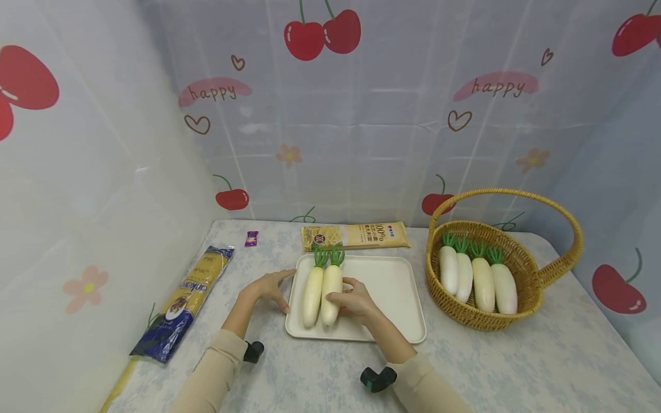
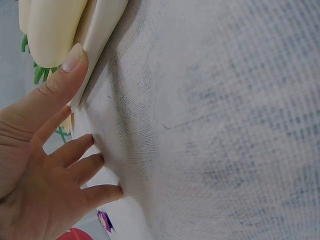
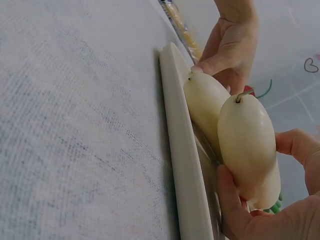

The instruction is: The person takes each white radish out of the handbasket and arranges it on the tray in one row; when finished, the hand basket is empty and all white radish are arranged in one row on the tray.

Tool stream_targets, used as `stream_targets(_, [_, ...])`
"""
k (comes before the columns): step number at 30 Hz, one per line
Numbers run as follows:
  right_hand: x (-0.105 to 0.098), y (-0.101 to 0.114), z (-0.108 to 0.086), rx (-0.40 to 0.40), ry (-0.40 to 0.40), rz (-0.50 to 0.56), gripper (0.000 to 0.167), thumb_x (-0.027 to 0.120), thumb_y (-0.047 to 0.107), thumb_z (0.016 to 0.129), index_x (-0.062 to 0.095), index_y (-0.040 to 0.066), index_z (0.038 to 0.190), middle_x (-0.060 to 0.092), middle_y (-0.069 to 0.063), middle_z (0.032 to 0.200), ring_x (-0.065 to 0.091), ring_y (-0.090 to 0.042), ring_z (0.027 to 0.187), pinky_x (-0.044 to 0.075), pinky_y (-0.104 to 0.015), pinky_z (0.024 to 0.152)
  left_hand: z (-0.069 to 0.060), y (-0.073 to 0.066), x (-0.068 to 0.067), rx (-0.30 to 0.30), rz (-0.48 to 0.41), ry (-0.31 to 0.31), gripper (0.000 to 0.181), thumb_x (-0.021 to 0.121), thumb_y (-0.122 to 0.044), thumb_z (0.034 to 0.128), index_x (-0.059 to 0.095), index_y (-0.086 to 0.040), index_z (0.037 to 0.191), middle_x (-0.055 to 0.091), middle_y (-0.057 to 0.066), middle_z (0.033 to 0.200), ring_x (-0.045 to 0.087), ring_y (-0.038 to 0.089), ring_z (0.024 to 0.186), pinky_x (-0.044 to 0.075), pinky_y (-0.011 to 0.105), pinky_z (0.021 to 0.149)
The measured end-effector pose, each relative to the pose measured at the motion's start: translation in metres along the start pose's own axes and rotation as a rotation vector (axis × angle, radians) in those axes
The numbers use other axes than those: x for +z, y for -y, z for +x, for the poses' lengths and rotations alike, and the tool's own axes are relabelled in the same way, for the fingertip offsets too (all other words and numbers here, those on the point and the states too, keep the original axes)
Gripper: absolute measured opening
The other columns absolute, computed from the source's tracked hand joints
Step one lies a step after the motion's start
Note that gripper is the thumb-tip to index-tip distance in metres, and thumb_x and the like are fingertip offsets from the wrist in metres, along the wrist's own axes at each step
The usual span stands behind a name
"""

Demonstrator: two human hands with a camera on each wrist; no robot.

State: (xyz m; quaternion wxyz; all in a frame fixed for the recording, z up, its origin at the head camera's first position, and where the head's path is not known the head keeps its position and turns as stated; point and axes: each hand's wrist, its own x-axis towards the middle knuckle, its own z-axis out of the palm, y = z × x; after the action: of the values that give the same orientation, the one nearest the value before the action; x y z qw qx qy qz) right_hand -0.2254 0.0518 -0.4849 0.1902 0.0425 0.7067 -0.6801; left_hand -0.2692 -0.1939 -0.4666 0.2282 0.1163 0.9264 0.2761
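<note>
Two white radishes with green tops lie side by side on the left half of a cream tray. My right hand grips the right radish between thumb and fingers; the right wrist view shows this radish with the thumb and fingers on opposite sides. Beside it is the left radish. My left hand is at the tray's left edge, its fingers spread and nothing held. In the left wrist view the thumb is near the tray rim, and the other fingertips are by the tablecloth.
A wicker basket with several white radishes stands at the right, its handle arching high. Behind the tray lies a yellow pasta pack. A blue and yellow pasta bag and a small purple packet lie to the left.
</note>
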Motion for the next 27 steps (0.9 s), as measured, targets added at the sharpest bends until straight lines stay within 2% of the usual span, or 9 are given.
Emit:
stream_targets(4, [0.0013,0.001,-0.0012,-0.005,-0.032,-0.008,0.081,0.07,0.009,0.077,0.025,-0.007,0.143,0.051,-0.032,0.12,0.064,-0.021,0.072,0.056,-0.031,0.06,0.0005,-0.002,-0.0005,-0.007,0.005,-0.001,0.107,0.09,-0.016,0.0562,0.034,-0.011,0.147,0.033,0.023,0.147,0.03,0.043,0.134,0.029,0.058,0.106])
stream_targets(12, [0.0024,0.0018,-0.0054,-0.015,-0.064,-0.11,0.085,0.075,0.014,0.076,0.026,-0.01,0.141,0.057,-0.029,0.112,0.065,-0.021,0.068,0.058,-0.037,0.063,-0.0001,-0.0038,-0.0012,-0.019,0.01,0.008,0.107,0.09,-0.016,0.0568,0.033,-0.011,0.147,0.034,0.023,0.147,0.03,0.043,0.134,0.03,0.059,0.105])
stream_targets(17, [0.0051,-0.0002,-0.0059,-0.069,-0.071,-0.178,0.084,0.076,0.017,0.076,0.029,-0.01,0.14,0.06,-0.026,0.105,0.065,-0.023,0.074,0.058,-0.036,0.065,-0.0002,-0.0041,-0.0011,-0.027,0.008,0.006,0.106,0.09,-0.016,0.057,0.033,-0.011,0.147,0.034,0.023,0.147,0.03,0.042,0.134,0.03,0.058,0.106])
stream_targets(24, [0.0066,-0.0044,-0.0061,-0.136,-0.101,-0.368,0.076,0.073,0.028,0.081,0.036,-0.009,0.137,0.065,-0.017,0.089,0.063,-0.017,0.061,0.056,-0.032,0.056,-0.0008,-0.0035,0.0,-0.041,-0.008,0.0,0.107,0.09,-0.016,0.0563,0.034,-0.011,0.147,0.031,0.023,0.148,0.028,0.042,0.136,0.028,0.058,0.107])
stream_targets(27, [0.0061,-0.0053,-0.0058,-0.136,-0.103,-0.383,0.074,0.071,0.029,0.082,0.037,-0.009,0.136,0.065,-0.019,0.091,0.064,-0.018,0.06,0.056,-0.031,0.055,-0.0011,-0.0038,0.0002,-0.039,-0.018,-0.003,0.106,0.09,-0.015,0.0564,0.034,-0.011,0.146,0.03,0.022,0.149,0.026,0.041,0.137,0.027,0.057,0.108])
